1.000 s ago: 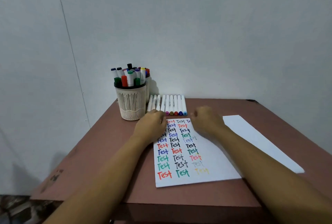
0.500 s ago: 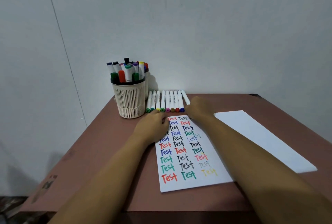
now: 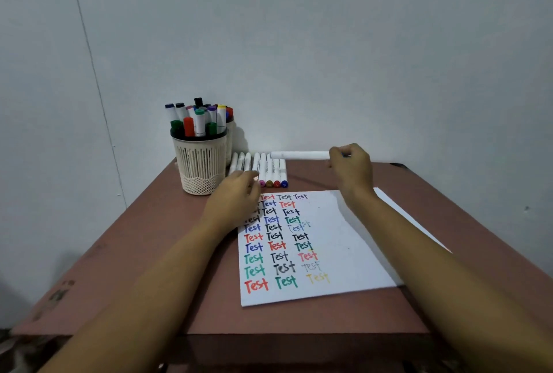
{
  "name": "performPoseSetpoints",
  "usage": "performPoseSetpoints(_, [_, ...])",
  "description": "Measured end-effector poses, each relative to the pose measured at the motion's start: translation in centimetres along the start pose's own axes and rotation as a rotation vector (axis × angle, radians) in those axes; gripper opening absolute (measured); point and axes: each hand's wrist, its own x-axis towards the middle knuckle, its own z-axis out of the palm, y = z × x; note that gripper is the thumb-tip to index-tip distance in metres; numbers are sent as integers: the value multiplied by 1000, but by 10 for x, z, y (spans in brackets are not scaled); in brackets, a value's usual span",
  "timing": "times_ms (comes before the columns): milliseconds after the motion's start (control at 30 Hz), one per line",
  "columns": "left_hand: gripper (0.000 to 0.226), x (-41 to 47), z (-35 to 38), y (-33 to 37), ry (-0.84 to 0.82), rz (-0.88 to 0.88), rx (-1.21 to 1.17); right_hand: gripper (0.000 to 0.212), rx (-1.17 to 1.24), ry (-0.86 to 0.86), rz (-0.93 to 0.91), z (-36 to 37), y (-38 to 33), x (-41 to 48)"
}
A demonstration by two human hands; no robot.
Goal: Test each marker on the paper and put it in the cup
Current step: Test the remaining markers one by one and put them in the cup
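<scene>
My right hand (image 3: 353, 167) grips a white marker (image 3: 299, 155) by one end, holding it level above the table's back part, pointing left. My left hand (image 3: 238, 196) rests on the top left corner of the paper (image 3: 344, 241), its fingers touching the near ends of the row of markers (image 3: 270, 170). The paper carries several coloured "Test" words. The row lies side by side behind the paper. A cream ribbed cup (image 3: 200, 163) full of upright markers stands at the back left.
The brown table (image 3: 143, 253) sits in a corner of grey walls. A second white sheet (image 3: 398, 208) lies under my right forearm at the right. A second cup (image 3: 229, 139) stands partly hidden behind the first one.
My right hand has picked the rightmost marker out of the row and lifted it up and to the right. My left hand has stayed on the paper's corner.
</scene>
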Motion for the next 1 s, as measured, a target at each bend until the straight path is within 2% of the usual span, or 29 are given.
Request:
performPoseSetpoints(100, [40, -2, -1, 5, 105, 170, 8, 13, 105, -10, 24, -9, -3, -13])
performPoseSetpoints(167, [42, -3, 1, 8, 104, 287, 38, 18, 163, -18, 34, -10, -3, -20])
performPoseSetpoints(333, [48, -4, 4, 14, 57, 380, 181, 25, 423, -59, 209, -3, 6, -31])
performPoseSetpoints(433, [51, -5, 5, 16, 67, 368, 170, 30, 524, -78, 296, 0, 7, -31])
performPoseSetpoints(500, [40, -5, 5, 20, 38, 330, 114, 34, 558, -125, 313, 2, 6, -31])
performPoseSetpoints(567, [29, -6, 6, 23, -21, 295, 83, 38, 539, -236, 318, 5, 6, -35])
performPoseSetpoints(667, [27, -10, 5, 28, -71, 308, 32, 38, 423, -398, 252, 13, 7, -44])
performPoseSetpoints(867, [34, -12, 4, 36, -122, 215, -113, 37, 378, -323, 194, 16, 9, -44])
performPoseSetpoints(1000, [32, -12, 5, 37, -95, 208, -147, 35, 431, -343, 153, 16, 8, -44])
